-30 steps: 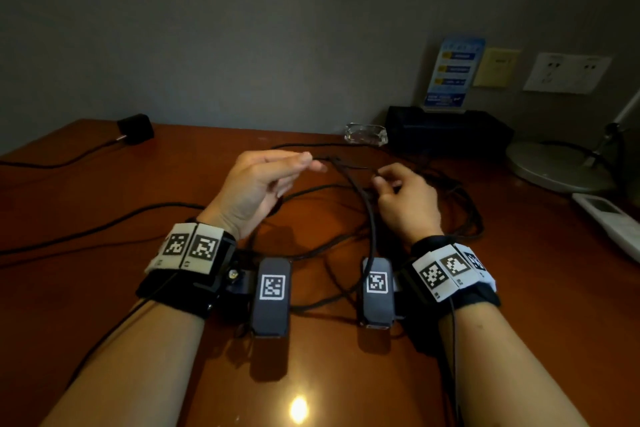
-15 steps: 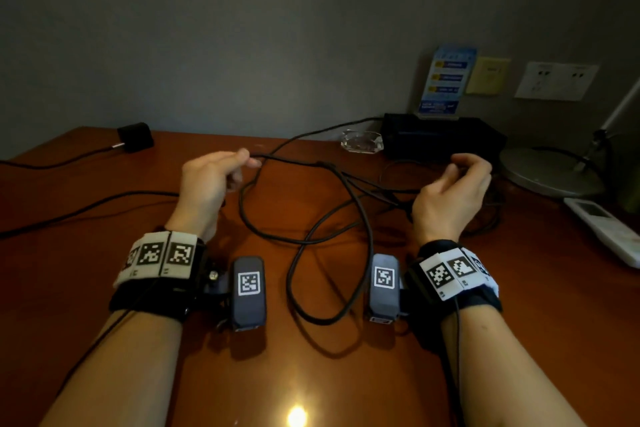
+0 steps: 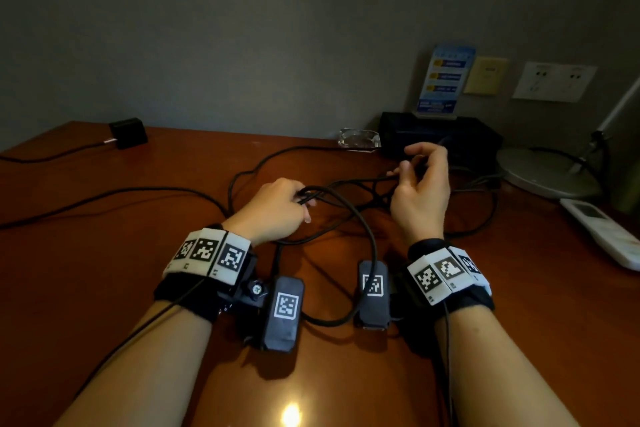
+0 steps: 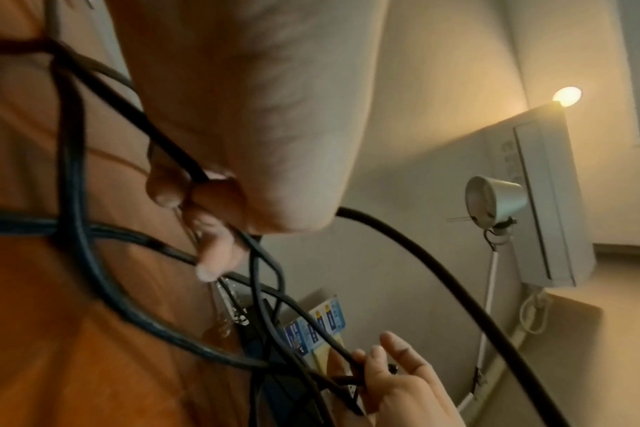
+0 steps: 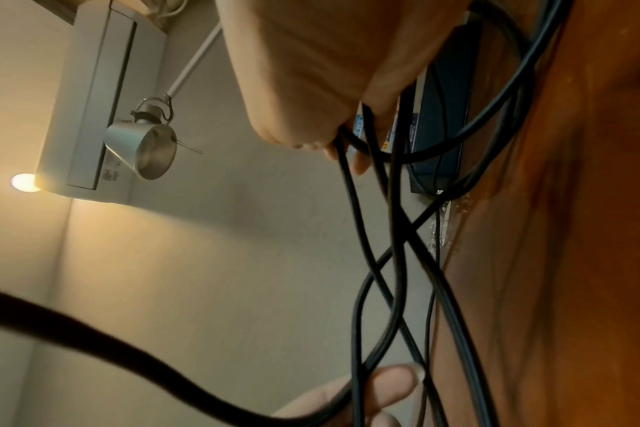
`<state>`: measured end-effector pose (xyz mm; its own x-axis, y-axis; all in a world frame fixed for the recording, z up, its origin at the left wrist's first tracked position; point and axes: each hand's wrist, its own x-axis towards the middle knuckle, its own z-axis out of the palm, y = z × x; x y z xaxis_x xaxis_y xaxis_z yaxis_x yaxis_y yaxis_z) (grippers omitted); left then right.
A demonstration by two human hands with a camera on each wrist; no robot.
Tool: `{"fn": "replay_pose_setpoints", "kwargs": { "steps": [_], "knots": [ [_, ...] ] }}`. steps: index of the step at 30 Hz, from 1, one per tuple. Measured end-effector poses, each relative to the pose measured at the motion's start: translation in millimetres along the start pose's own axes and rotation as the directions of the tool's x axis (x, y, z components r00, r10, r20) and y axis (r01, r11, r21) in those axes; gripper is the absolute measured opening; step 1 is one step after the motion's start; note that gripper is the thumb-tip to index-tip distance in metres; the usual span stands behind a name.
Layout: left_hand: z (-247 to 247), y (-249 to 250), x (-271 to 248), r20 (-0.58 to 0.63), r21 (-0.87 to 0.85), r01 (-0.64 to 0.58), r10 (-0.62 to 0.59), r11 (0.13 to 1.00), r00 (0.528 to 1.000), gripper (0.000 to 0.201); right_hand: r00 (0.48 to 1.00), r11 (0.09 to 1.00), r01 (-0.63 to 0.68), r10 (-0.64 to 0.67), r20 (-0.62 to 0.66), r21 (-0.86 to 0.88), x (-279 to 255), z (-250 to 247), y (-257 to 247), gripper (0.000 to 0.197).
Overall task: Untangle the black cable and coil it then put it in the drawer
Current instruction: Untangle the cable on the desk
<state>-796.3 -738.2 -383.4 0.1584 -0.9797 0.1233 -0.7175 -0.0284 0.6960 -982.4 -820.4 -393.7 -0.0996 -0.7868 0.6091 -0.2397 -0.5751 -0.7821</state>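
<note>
Black cable (image 3: 360,229) lies in loose, crossing loops on the reddish-brown wooden desk (image 3: 104,270), partly lifted between both hands; one large loop hangs down toward the person, between the two wrist cameras. Left hand (image 3: 273,208) is over the desk's middle, fingers curled, pinching a doubled bend of cable at the fingertips; the left wrist view shows strands nipped between thumb and fingertips (image 4: 216,260). Right hand (image 3: 420,191) is raised a little farther back and to the right, fingers bent, pinching a strand near the thumb and forefinger; in the right wrist view several strands pass under its curled fingers (image 5: 362,164) and cross each other below. Whether the strands are knotted or only crossed cannot be told. More cable trails off to the left across the desk. A black plug adapter (image 3: 128,133) sits at the far left edge, with its own lead. Against the wall: a black box (image 3: 440,139), a blue card stand (image 3: 445,78), a clear glass dish (image 3: 358,140). A lamp base (image 3: 547,172) and a white remote (image 3: 602,232) are at the right.
</note>
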Motion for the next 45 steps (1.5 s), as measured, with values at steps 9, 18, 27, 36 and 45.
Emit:
{"fn": "replay_pose_setpoints", "kwargs": {
  "steps": [9, 18, 27, 36, 45],
  "knots": [
    [-3.8, -2.3, -1.4, -0.189, -0.845, -0.099, -0.12, 0.526, 0.975, 0.024, 0.963, 0.954, -0.116, 0.176, 0.203, -0.277, -1.8, -1.2, 8.4, 0.019],
    [-3.5, -1.8, -5.4, -0.235, -0.751, -0.088, -0.141, 0.654, 0.962, 0.038, 0.964, 0.784, 0.054, 0.122, 0.238, -0.618, -3.1, -6.9, 6.5, 0.019],
    [1.8, -1.5, -6.1, -0.13, -0.67, -0.045, -0.057, 0.741, 0.99, 0.03, 0.828, 0.982, 0.133, -0.037, 0.56, -0.132, -13.1, 7.7, -12.4, 0.036],
    [0.6, -2.5, -10.4, -0.114, -0.689, -0.112, 0.045, 0.716, 0.992, 0.034, 0.831, 0.995, 0.01, 0.047, 0.555, -0.099, -11.0, 15.6, 2.0, 0.023],
    [-3.9, -2.2, -15.2, -0.011, -0.688, -0.074, 0.091, 0.722, 0.996, 0.019, 0.958, 0.995, -0.029, 0.055, 0.282, -0.096, -9.2, 8.7, 6.6, 0.008]
  ]
}}
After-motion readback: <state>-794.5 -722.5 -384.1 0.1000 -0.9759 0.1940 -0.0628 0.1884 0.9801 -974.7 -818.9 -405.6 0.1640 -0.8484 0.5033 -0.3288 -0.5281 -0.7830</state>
